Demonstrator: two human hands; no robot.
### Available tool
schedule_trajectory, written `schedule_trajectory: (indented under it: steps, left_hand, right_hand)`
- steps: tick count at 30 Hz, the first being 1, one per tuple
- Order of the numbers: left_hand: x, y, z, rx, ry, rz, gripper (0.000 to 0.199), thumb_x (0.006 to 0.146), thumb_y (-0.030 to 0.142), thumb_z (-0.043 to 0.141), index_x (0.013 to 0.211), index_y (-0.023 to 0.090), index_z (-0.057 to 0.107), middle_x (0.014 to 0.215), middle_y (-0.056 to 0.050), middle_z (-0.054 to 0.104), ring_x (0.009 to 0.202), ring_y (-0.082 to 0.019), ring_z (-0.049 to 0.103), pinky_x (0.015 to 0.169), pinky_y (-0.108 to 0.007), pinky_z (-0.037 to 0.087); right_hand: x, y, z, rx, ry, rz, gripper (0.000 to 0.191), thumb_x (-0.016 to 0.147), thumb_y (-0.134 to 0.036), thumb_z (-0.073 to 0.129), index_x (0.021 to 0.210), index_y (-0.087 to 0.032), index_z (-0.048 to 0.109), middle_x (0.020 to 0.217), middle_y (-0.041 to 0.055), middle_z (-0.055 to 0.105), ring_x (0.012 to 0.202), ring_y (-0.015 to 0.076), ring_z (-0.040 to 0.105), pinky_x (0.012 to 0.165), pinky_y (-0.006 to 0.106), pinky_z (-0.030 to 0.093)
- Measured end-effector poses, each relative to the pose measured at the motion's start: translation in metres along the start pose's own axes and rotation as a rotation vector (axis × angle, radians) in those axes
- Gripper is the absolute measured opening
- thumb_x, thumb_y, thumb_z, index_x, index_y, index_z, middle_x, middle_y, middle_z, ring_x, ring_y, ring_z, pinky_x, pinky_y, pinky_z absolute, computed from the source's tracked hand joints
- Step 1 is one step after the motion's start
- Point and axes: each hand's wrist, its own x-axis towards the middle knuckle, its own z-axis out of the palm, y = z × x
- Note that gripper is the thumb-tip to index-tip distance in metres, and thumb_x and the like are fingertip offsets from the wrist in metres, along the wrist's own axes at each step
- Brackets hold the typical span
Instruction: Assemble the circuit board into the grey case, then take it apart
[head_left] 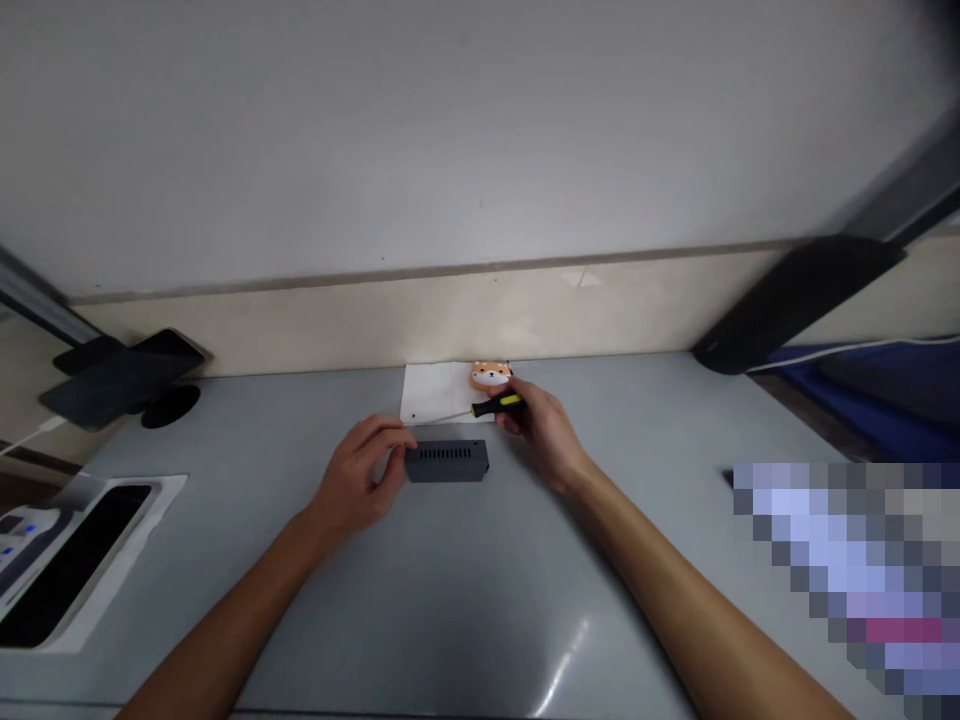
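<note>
A dark grey slotted box (pixel 448 463) lies on the grey table in front of me. The fingers of my left hand (pixel 365 470) are closed at its left end, thumb and forefinger against the corner. My right hand (pixel 546 428) grips a screwdriver (pixel 499 404) with a black and yellow handle, its shaft pointing left above the box's far side. Behind the box is a white sheet of paper (pixel 435 388) with a tiny dark spot on it. An orange and white animal-face item (pixel 490 375) sits on the paper's right side, just beyond my right fingers.
At the left, a phone on a stand (pixel 127 375) has a white cable. Nearer, a black phone-like slab (pixel 82 565) lies on white paper. A dark cylinder (pixel 799 305) leans at the back right. A pixelated patch (pixel 862 570) covers the right edge. A wall rises behind the table.
</note>
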Motion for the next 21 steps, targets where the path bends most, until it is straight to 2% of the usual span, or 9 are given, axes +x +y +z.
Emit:
schedule_trajectory:
  steps: [3, 6, 11, 13, 16, 18, 21]
  left_hand:
    - [0.002, 0.002, 0.000, -0.060, -0.005, -0.051, 0.020, 0.098, 0.011, 0.048, 0.099, 0.020, 0.066, 0.100, -0.007, 0.065, 0.090, -0.017, 0.063, 0.080, -0.032, 0.053]
    - [0.001, 0.001, 0.000, -0.067, 0.002, -0.027, 0.020, 0.098, 0.010, 0.048, 0.100, 0.020, 0.066, 0.100, -0.007, 0.065, 0.091, -0.017, 0.063, 0.082, -0.033, 0.053]
    - [-0.005, -0.001, 0.001, -0.013, 0.036, 0.042, 0.023, 0.096, 0.009, 0.051, 0.110, 0.021, 0.064, 0.109, -0.008, 0.063, 0.099, -0.019, 0.064, 0.088, -0.036, 0.054]
    - [-0.005, 0.001, 0.001, 0.020, 0.020, 0.029, 0.027, 0.096, 0.012, 0.053, 0.120, 0.022, 0.061, 0.118, -0.010, 0.063, 0.108, -0.021, 0.063, 0.095, -0.040, 0.053]
    - [-0.003, 0.005, 0.000, 0.062, -0.097, 0.009, 0.039, 0.095, 0.020, 0.058, 0.134, 0.023, 0.053, 0.127, -0.012, 0.063, 0.117, -0.025, 0.061, 0.101, -0.046, 0.050]
    - [-0.001, 0.006, -0.002, 0.070, -0.177, 0.024, 0.039, 0.096, 0.022, 0.060, 0.134, 0.024, 0.052, 0.122, -0.009, 0.067, 0.110, -0.024, 0.063, 0.098, -0.045, 0.052]
    - [0.002, 0.004, -0.009, 0.068, -0.213, 0.045, 0.036, 0.097, 0.021, 0.060, 0.132, 0.026, 0.055, 0.112, -0.006, 0.070, 0.102, -0.022, 0.065, 0.093, -0.042, 0.052]
  right_hand:
    - [0.001, 0.007, 0.004, -0.134, 0.019, -0.043, 0.043, 0.091, -0.061, 0.056, 0.096, -0.023, 0.075, 0.083, 0.0029, 0.070, 0.067, 0.0162, 0.052, 0.061, 0.029, 0.035]
    - [0.002, 0.013, 0.007, -0.219, -0.005, -0.059, 0.046, 0.090, -0.065, 0.055, 0.102, -0.026, 0.076, 0.092, 0.0021, 0.073, 0.068, 0.0169, 0.052, 0.063, 0.029, 0.036]
    - [0.003, 0.016, 0.009, -0.219, -0.052, -0.066, 0.045, 0.090, -0.064, 0.057, 0.096, -0.024, 0.076, 0.101, 0.0043, 0.074, 0.081, 0.0199, 0.061, 0.072, 0.031, 0.040]
    - [0.003, 0.016, 0.008, -0.208, -0.067, -0.050, 0.044, 0.090, -0.063, 0.057, 0.097, -0.024, 0.076, 0.097, 0.0043, 0.074, 0.082, 0.0194, 0.061, 0.073, 0.031, 0.040]
    - [0.004, 0.011, 0.004, -0.140, -0.056, -0.007, 0.047, 0.091, -0.064, 0.055, 0.100, -0.023, 0.076, 0.079, 0.0022, 0.068, 0.065, 0.0151, 0.051, 0.063, 0.029, 0.035]
    - [0.006, 0.006, -0.002, -0.017, -0.047, -0.005, 0.043, 0.090, -0.061, 0.056, 0.097, -0.022, 0.075, 0.074, 0.0017, 0.065, 0.060, 0.0138, 0.046, 0.058, 0.029, 0.031]
    - [0.009, -0.006, -0.012, 0.195, -0.006, 0.000, 0.035, 0.088, -0.054, 0.062, 0.085, -0.021, 0.073, 0.073, 0.0031, 0.064, 0.059, 0.0139, 0.046, 0.055, 0.030, 0.030]
